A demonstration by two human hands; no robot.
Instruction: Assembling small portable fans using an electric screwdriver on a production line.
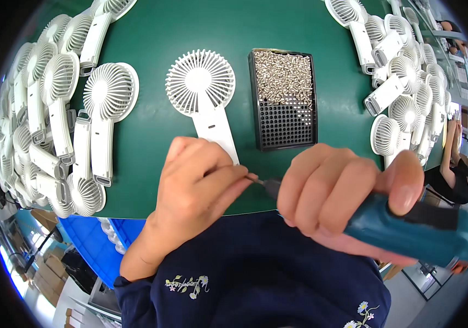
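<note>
Head view shows me both hands low over the near edge of the green table [152,131]. My right hand [329,188] is clenched around a teal electric screwdriver [425,229], thumb laid along its body, with the dark bit [269,186] pointing left. My left hand [198,183] has its fingertips pinched together right at the bit's tip; I judge it grips a small screw there, but the screw itself is too small to make out. Just beyond the left hand, a white handheld fan [204,93] lies flat on the table, its round grille far and its handle running toward me, the handle's near end hidden behind my knuckles.

I judge the screwdriver to be stiff and fairly heavy, best held around its thick body as it is now. The fan looks like light, rigid plastic with thin grille ribs that could crack, so the solid handle is the place to take hold.

Right of the fan sits a black perforated tray [284,101], its far half heaped with small silvery screws [283,76]. Piles of white fans [53,115] crowd the left side, and more fans [403,82] fill the right side. At far right another person [458,175] in dark clothing works. Nothing stands between my hands and the single fan.
</note>
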